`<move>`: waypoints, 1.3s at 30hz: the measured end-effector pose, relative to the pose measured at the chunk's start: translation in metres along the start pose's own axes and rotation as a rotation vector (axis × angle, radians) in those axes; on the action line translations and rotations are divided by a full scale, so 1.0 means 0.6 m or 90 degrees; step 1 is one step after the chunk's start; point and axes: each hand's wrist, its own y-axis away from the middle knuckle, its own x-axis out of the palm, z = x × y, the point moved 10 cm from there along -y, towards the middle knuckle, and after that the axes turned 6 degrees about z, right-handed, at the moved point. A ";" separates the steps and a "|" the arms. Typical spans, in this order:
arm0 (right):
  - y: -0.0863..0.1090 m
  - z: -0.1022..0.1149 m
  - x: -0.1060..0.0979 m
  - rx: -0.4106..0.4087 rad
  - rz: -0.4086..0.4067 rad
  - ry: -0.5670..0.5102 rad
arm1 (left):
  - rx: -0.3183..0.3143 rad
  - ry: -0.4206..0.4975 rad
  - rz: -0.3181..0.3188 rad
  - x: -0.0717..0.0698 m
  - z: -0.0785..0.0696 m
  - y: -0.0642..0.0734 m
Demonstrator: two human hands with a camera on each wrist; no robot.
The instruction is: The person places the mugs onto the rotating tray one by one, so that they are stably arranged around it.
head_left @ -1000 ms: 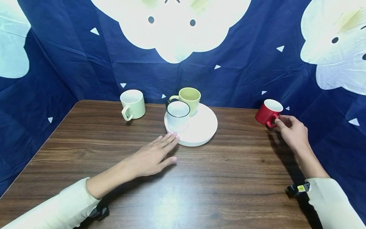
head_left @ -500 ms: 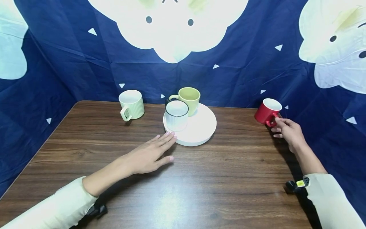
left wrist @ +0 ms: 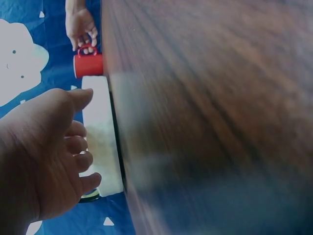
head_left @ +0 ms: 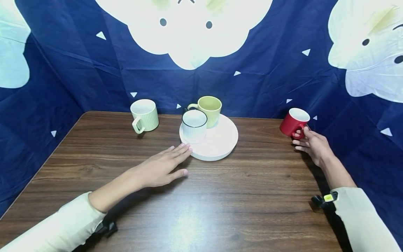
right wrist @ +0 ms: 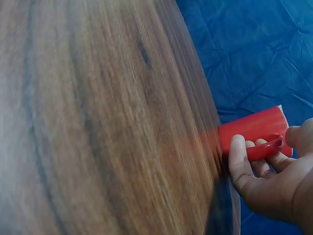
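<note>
In the head view, my left hand (head_left: 157,168) lies palm down with straight fingers, its fingertips at the near-left rim of a round white tray (head_left: 217,150). A white ribbed mug (head_left: 194,132) with a dark rim stands on the tray, in front of a yellow-green mug (head_left: 211,109). At the table's far right, a red mug (head_left: 291,125) with a white inside stands upright. My right hand (head_left: 318,147) holds its handle, the thumb on top and fingers curled at the loop, while the lower fingers extend below. The right wrist view shows the red mug (right wrist: 254,128) beyond these fingers.
A pale green ribbed mug (head_left: 148,120) stands at the back left of the wooden table (head_left: 239,203), its handle toward the front. Behind the table hangs a dark blue cloth (head_left: 264,87) with white cloud prints. It also runs along both sides.
My right hand's lower fingers have spread out below the red mug's handle. My left hand has slid slightly left along the tray, and the yellow-green mug sits a little further right on it.
</note>
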 end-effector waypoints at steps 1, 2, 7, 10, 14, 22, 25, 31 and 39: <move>-0.002 -0.001 0.002 0.001 0.005 -0.008 | 0.000 0.000 -0.001 0.000 0.002 0.000; -0.003 -0.002 0.003 0.002 0.008 -0.015 | 0.001 0.002 -0.003 -0.001 0.003 0.000; -0.009 -0.006 0.008 0.001 0.006 -0.040 | 0.000 0.013 -0.006 -0.002 0.010 0.002; -0.013 -0.006 0.011 -0.009 0.002 -0.062 | -0.001 0.014 -0.006 -0.002 0.013 0.002; -0.016 -0.006 0.012 -0.020 -0.009 -0.085 | -0.002 0.015 -0.004 0.000 0.017 0.001; -0.021 -0.008 0.015 -0.024 -0.011 -0.093 | 0.000 0.014 -0.003 0.000 0.017 0.000; -0.025 -0.007 0.017 -0.021 -0.001 -0.085 | -0.001 0.012 -0.003 0.000 0.017 0.000; -0.033 -0.011 0.017 -0.003 0.005 -0.068 | -0.002 0.018 -0.002 0.000 0.019 0.001; -0.037 -0.011 0.018 0.023 -0.024 -0.059 | -0.002 0.032 -0.003 -0.001 0.021 0.002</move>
